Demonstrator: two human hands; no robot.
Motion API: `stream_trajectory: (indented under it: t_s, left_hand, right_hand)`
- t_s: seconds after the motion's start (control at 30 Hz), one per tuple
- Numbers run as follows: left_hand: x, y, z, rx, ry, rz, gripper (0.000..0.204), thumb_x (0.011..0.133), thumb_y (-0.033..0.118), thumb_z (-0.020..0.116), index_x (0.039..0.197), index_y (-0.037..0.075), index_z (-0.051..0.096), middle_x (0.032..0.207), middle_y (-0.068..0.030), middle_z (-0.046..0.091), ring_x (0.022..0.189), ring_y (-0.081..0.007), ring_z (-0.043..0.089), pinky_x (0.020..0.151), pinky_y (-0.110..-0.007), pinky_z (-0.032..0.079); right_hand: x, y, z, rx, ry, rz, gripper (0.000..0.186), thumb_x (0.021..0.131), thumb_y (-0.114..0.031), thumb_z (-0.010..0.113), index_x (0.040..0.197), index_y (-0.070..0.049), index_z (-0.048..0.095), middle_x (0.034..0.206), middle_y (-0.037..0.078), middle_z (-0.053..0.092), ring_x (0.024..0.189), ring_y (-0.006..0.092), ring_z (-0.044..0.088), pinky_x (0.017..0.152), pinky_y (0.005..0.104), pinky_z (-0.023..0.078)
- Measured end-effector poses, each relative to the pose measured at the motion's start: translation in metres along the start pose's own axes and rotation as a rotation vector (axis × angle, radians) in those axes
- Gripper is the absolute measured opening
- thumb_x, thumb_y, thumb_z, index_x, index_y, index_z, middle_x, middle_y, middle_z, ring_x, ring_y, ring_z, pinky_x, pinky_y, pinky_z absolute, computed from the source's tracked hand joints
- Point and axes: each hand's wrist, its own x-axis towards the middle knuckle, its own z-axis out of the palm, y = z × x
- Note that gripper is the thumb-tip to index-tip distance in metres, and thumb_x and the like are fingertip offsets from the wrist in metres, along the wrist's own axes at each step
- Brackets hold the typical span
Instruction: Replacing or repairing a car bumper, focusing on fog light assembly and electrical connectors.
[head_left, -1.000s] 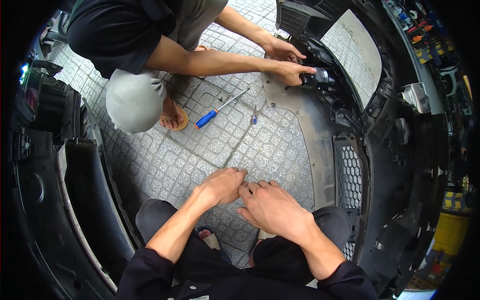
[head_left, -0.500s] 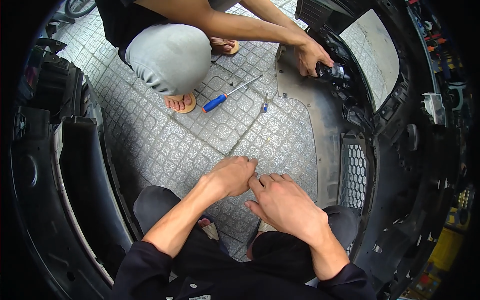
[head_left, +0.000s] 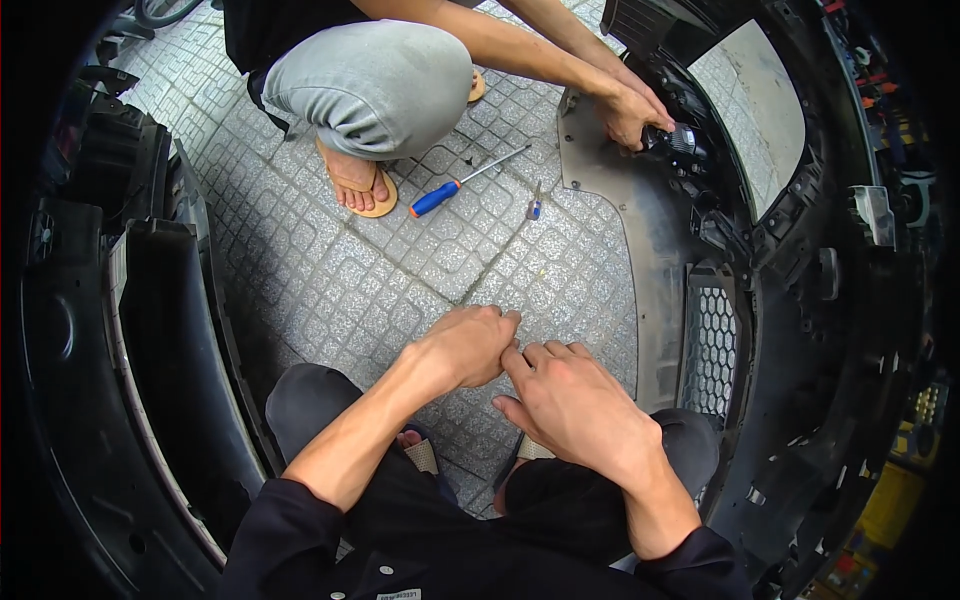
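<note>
Over the floor between my knees, my left hand [head_left: 464, 346] is closed with its fingers curled under. Whatever it may hold is hidden. My right hand [head_left: 578, 402] touches its knuckles with the index finger, thumb held apart and nothing seen in it. Farther off lies a large screwdriver [head_left: 436, 198] with a blue and orange handle and a long metal shaft. A smaller blue-handled tool [head_left: 535, 207] is to its right. A co-worker's hands [head_left: 632, 112] are on a black part [head_left: 680, 142] of the large dark car bumper [head_left: 660, 245] at right.
The co-worker squats at the far side, with a grey-trousered knee [head_left: 370, 85] and a sandalled foot [head_left: 358, 185] near the screwdriver. A black car body [head_left: 185, 340] bounds the left. A honeycomb grille [head_left: 709, 345] sits in the bumper beside my right knee. Grey paving tiles [head_left: 310, 290] cover the ground.
The co-worker's knee and body have shifted to the right, now covering more of the rear foot. My hands remain together in nearly the same place. The view has moved slightly.
</note>
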Motion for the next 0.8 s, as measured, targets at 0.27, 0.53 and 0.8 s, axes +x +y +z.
stream_trajectory:
  t_s: [0.27, 0.53, 0.8]
  left_hand:
    - [-0.0005, 0.0, -0.0012, -0.003, -0.014, -0.011, 0.042, 0.097, 0.016, 0.067, 0.133, -0.005, 0.062, 0.118, -0.0289, 0.072, 0.113, -0.0457, 0.07, 0.097, -0.051, 0.057]
    - [-0.0004, 0.0008, -0.0007, 0.009, -0.012, -0.007, 0.041, 0.097, 0.017, 0.067, 0.131, -0.005, 0.063, 0.116, -0.0286, 0.073, 0.112, -0.0455, 0.071, 0.097, -0.051, 0.058]
    - [0.0001, -0.0012, -0.0003, 0.004, -0.009, 0.005, 0.04, 0.097, 0.018, 0.067, 0.13, -0.006, 0.063, 0.114, -0.0281, 0.073, 0.11, -0.0448, 0.071, 0.095, -0.051, 0.058]
  right_hand:
    - [0.0002, -0.0012, 0.0002, -0.023, 0.005, -0.011, 0.042, 0.103, -0.03, 0.068, 0.127, 0.004, 0.063, 0.11, 0.019, 0.071, 0.108, 0.0359, 0.069, 0.1, 0.0463, 0.052]
    - [0.0005, -0.0006, -0.0007, -0.019, 0.011, -0.014, 0.041, 0.103, -0.03, 0.067, 0.126, 0.005, 0.063, 0.109, 0.019, 0.071, 0.108, 0.0365, 0.069, 0.099, 0.0464, 0.052]
    - [0.0017, -0.0001, 0.0005, -0.026, 0.006, -0.016, 0.041, 0.103, -0.03, 0.067, 0.125, 0.005, 0.063, 0.108, 0.019, 0.071, 0.106, 0.036, 0.069, 0.099, 0.0466, 0.053]
